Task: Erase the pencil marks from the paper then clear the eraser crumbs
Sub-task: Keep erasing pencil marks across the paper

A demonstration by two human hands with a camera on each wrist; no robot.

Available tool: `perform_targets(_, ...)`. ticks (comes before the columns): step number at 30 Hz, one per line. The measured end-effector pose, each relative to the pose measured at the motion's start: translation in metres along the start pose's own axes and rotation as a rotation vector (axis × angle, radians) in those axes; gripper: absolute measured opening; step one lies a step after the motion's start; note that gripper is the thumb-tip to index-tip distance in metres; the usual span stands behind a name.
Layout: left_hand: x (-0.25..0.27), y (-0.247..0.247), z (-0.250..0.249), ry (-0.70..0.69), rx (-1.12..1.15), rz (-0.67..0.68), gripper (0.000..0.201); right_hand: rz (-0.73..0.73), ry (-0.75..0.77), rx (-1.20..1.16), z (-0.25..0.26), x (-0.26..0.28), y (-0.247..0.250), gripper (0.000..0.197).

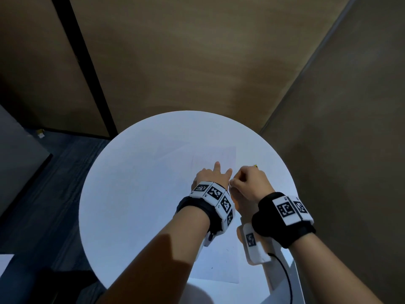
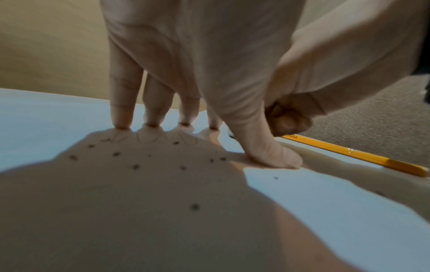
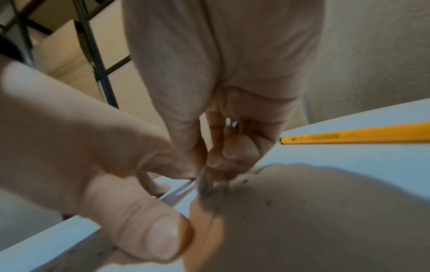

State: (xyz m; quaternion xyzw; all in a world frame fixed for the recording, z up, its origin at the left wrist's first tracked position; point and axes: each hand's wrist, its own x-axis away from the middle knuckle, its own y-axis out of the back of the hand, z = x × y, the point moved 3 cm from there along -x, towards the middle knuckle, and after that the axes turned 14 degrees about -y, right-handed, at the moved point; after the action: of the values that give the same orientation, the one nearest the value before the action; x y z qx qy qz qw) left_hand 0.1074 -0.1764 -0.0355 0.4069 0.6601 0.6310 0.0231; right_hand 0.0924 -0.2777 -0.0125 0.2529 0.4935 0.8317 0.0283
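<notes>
On the paper (image 1: 175,163), the left hand (image 1: 211,176) presses flat, fingers spread; the right hand's (image 1: 252,183) grip pinches something unclear.

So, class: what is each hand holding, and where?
The left hand holds nothing, pressing the paper flat. The right hand pinches something small at its fingertips, too blurred to name.
</notes>
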Motion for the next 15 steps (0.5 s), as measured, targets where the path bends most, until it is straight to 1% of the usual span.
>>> perform_targets(1, 0.0, 0.0, 0.0, 0.003, 0.0, -0.004, 0.084, 0.056, 0.004, 0.039, -0.001, 0.003, -0.002, 0.012)
perform_targets(3, 0.0, 0.0, 0.001, 0.0, 0.0, -0.011, 0.085, 0.155, 0.001, 0.114, 0.002, 0.006, -0.001, 0.021)
perform_targets(4, 0.0, 0.0, 0.001, -0.004, 0.004, -0.011, 0.086, 0.158, 0.002, 0.111, 0.004, 0.005, 0.001, 0.021)
perform_targets(6, 0.0, 0.001, 0.002, -0.009, 0.009, -0.009, 0.085, 0.078, 0.003, 0.041, 0.007, -0.002, 0.003, 0.012)
perform_targets(8, 0.001, 0.001, 0.001, -0.012, -0.005, -0.015, 0.084, -0.021, -0.001, -0.029, 0.007, -0.003, 0.002, 0.014)
perform_targets(9, 0.0, 0.001, 0.001, -0.012, -0.012, -0.017, 0.084, -0.026, -0.003, -0.03, 0.004, -0.001, 0.0, 0.013)
perform_targets(10, 0.0, -0.001, 0.001, -0.01, -0.018, -0.017, 0.084, 0.007, 0.003, -0.008, 0.001, 0.001, -0.002, 0.01)
perform_targets(11, -0.001, -0.002, 0.002, -0.005, -0.024, -0.019, 0.085, 0.07, 0.008, 0.036, 0.0, 0.005, -0.003, 0.012)
perform_targets(13, -0.002, -0.003, 0.003, -0.003, -0.039, -0.029, 0.086, 0.183, -0.002, 0.118, 0.0, 0.01, -0.001, 0.023)
perform_targets(14, -0.002, -0.003, 0.004, -0.006, -0.039, -0.03, 0.086, 0.185, -0.005, 0.119, 0.001, 0.008, 0.001, 0.024)
perform_targets(15, -0.002, -0.003, 0.004, -0.011, -0.036, -0.029, 0.087, 0.149, -0.005, 0.087, 0.002, 0.004, 0.003, 0.02)
